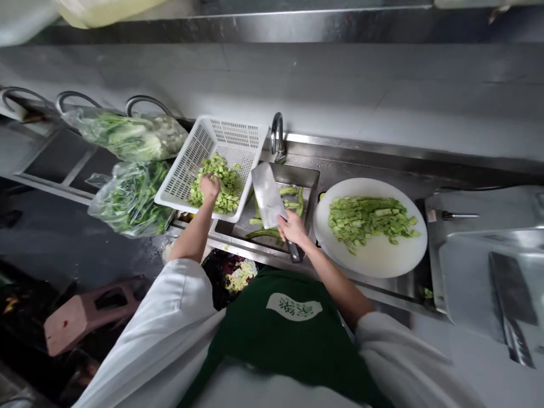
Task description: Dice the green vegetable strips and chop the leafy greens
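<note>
My right hand (293,228) grips a cleaver (267,195) by its dark handle, the broad blade slanting up and left over the sink (312,174). Long green vegetable pieces (267,233) lie in the sink below the blade. My left hand (209,187) is inside a white slotted basket (169,195), right at a heap of chopped green vegetable (228,187). Its fingers are curled in, and whatever they may hold is hidden. To the right, a round white cutting board (374,263) carries more cut green pieces (369,215).
Bagged leafy greens (131,198) and another full bag (131,135) lie left of the basket. A faucet (277,136) rises behind the sink. Another cleaver (512,289) rests on the metal surface at right. Below the counter are a scrap-filled bin (240,276) and a pink stool (70,323).
</note>
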A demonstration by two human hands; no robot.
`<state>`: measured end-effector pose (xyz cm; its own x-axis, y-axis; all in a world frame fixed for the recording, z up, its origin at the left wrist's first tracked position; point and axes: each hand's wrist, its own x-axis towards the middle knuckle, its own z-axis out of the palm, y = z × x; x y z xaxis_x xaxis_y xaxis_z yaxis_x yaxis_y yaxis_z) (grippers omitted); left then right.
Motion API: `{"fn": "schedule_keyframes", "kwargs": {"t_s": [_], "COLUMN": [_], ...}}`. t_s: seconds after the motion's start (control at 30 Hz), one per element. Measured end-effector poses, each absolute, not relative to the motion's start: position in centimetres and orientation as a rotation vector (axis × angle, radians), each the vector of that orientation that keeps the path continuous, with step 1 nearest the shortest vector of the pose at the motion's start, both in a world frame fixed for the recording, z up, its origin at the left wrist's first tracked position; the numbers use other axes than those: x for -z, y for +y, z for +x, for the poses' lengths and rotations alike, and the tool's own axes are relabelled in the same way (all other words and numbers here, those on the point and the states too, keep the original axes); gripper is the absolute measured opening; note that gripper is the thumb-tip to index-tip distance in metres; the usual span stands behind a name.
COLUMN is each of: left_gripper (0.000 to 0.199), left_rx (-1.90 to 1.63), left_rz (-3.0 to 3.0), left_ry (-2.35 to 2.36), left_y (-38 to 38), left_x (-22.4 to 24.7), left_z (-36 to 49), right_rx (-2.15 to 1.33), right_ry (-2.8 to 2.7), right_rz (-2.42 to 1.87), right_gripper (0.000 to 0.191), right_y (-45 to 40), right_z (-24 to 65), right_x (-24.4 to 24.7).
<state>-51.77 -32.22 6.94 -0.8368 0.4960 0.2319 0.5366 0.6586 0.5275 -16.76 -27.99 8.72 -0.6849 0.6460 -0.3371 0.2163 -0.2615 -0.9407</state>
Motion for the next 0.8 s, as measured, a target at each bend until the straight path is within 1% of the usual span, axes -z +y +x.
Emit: {"fn": "schedule_keyframes", "kwargs": {"t_s": [0.07, 0.17, 0.23, 0.27, 0.3, 0.33, 0.4, 0.47, 0.57, 0.67, 0.8], "left_gripper": [0.042, 0.045, 0.046, 0.050, 0.058, 0.071, 0.101, 0.122, 0.132, 0.132, 0.116], "left_rx": [1.068, 1.259, 1.287, 1.272, 1.242, 1.196, 1.065, 0.893, 0.663, 0.600, 0.657], "left_rz": [-1.052, -1.490, -1.915, -2.153, -2.382, -2.583, -2.871, -3.028, -3.120, -3.043, -2.787], "left_ry": [-2.611, -2.404, -2.317, -2.260, -2.195, -2.134, -2.070, -2.082, -2.066, -2.052, -2.162], "left_y": [-31.4, -29.0, -26.7, -25.4, -24.0, -22.4, -19.4, -17.2, -16.4, -18.3, -21.1], "left_x": [-7.0, -6.0, -4.2, -3.0, -1.8, -0.4, 2.2, 4.3, 5.9, 6.1, 5.7], "left_z": [-49.0, -41.2, -34.8, -31.7, -28.7, -26.0, -21.8, -18.8, -16.0, -13.3, -8.3], "right_rx": [-1.910, -1.715, -1.590, -1.534, -1.485, -1.443, -1.376, -1.342, -1.353, -1.402, -1.438], "right_ry": [-1.619, -1.467, -1.245, -1.121, -1.011, -0.924, -0.825, -0.780, -0.721, -0.749, -1.005], "right_rz": [-1.096, -1.350, -1.561, -1.638, -1.695, -1.735, -1.790, -1.827, -1.837, -1.842, -1.881], "right_gripper": [0.035, 0.042, 0.046, 0.048, 0.050, 0.053, 0.057, 0.058, 0.057, 0.054, 0.049], "right_y": [-27.9, -28.7, -29.8, -30.5, -31.2, -31.9, -33.2, -34.2, -34.8, -34.3, -32.6], "right_z": [-10.2, 0.5, 7.1, 10.1, 12.7, 15.0, 18.3, 20.2, 20.9, 19.8, 16.2], "right_x": [-7.9, -6.7, -5.7, -5.0, -4.2, -3.3, -1.1, 1.2, 3.9, 5.5, 6.1]}}
